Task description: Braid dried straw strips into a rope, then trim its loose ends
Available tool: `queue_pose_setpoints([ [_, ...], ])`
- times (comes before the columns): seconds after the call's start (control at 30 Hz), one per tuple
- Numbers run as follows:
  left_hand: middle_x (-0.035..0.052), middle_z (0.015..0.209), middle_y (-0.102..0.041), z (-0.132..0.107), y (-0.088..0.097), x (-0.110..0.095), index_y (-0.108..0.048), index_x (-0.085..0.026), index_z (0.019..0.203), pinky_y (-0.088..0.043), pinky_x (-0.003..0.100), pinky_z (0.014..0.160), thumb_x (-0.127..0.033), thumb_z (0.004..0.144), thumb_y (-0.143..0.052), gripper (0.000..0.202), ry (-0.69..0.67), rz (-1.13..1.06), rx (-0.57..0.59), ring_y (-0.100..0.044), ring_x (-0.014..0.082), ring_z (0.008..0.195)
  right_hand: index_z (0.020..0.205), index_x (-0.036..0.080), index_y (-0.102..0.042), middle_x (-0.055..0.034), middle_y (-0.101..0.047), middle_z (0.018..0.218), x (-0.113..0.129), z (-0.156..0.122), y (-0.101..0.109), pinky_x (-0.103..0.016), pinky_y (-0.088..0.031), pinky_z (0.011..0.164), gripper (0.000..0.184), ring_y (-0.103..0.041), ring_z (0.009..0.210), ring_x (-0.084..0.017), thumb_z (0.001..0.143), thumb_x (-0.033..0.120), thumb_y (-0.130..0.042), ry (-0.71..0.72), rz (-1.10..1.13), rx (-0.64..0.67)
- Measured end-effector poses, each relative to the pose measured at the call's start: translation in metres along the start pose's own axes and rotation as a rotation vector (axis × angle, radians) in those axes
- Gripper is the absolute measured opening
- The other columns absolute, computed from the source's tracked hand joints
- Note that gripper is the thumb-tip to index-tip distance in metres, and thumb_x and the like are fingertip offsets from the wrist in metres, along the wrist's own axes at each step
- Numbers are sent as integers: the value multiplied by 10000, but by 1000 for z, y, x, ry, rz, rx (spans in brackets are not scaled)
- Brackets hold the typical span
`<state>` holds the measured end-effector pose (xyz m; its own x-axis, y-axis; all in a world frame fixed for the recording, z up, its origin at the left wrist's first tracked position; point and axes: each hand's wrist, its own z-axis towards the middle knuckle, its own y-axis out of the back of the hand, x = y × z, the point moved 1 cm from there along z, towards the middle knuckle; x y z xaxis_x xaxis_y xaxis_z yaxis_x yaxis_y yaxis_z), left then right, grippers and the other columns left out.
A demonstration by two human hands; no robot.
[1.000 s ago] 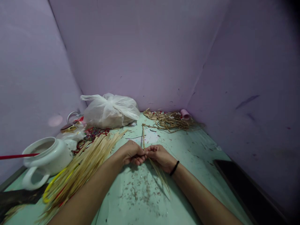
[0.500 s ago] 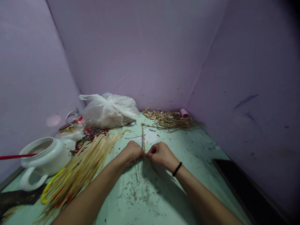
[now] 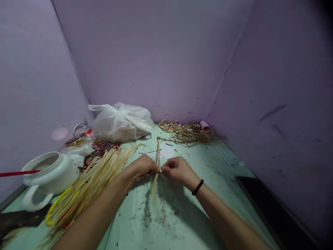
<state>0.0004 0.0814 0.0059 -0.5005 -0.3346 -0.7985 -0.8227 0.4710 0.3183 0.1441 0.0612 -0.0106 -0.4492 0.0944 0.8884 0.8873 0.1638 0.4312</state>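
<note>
Here we are at the middle of the table (image 3: 221, 168), and the braid (image 3: 158, 152) is right in front of us, running toward twelve o'clock before bending toward three and meeting the heap (image 3: 188, 134) of cord. Our left hand (image 3: 144, 167) has curled fingers with thumb and forefinger pinching the braid's near end; our right hand (image 3: 178, 171), opposite, has its thumb and forefinger pressed together on what look like loose strands (image 3: 154, 187), though blur hides the exact contact.

This one should handle feather-light: springy rather than floppy, dry enough to grip well, but likely to fray or split if we bend it sharply. The best hold, we'd say, is right at the junction where the weave ends, fingertips only, tension even on both sides.

Now the textures! The braid is narrow, knobbly and tan; the strands fan out pale and wispy toward six. At nine o'clock lies the straw (image 3: 105, 175), flat, long, faintly glossy, and beyond it the pot (image 3: 66, 175), round, smooth and white with a looped handle. Toward eleven, a crinkled, translucent bag (image 3: 122, 125); at one, that coarse heap, with a smooth pink spool (image 3: 205, 127) at its edge.
</note>
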Motion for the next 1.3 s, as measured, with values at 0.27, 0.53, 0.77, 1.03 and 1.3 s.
queue_pose_setpoints([
  [0.27, -80, 300, -321, 2, 0, 2, -468, -154, 468, -125, 177, 294, -215, 492, -534, 93, -48, -56, 44, -241, 40, 265, 504, 150, -491, 43, -450, 373, 8, -5, -12, -180, -269, 357, 135, -355, 318, -50, 638, 133, -488, -228, 453, 230],
  [0.53, -32, 367, -442, 1, 3, 2, -545, -122, 505, -186, 193, 316, -185, 537, -541, 71, -69, 117, 60, -298, 49, 289, 482, 145, -477, 77, -361, 356, -7, 2, -15, -199, -138, 353, 129, -250, 312, -25, 598, 151, -535, -174, 371, 120],
  [0.77, 26, 567, -607, -5, 40, -2, -633, -106, 696, -202, 193, 332, -280, 581, -592, 213, -86, 152, -21, -340, 46, 321, 519, 122, -521, 50, -429, 410, -12, 3, -20, -200, -167, 387, 81, -290, 365, -31, 587, 148, -557, -159, 388, 81],
  [1.03, -6, 501, -552, -12, 108, 2, -644, -115, 690, -324, 202, 431, -220, 584, -536, 184, -125, 287, -708, -440, 92, 426, 508, 128, -524, 55, -411, 380, -13, 4, -21, -211, -134, 377, 96, -255, 349, -32, 591, 155, -565, -149, 349, 99],
  [1.3, 39, 645, -649, 1, 105, 16, -691, -157, 679, -377, 228, 559, -228, 574, -544, 194, -101, 750, -649, -582, 176, 649, 505, 133, -515, 52, -427, 392, -9, 2, -20, -213, -138, 375, 99, -262, 345, -29, 589, 149, -563, -164, 373, 103],
])
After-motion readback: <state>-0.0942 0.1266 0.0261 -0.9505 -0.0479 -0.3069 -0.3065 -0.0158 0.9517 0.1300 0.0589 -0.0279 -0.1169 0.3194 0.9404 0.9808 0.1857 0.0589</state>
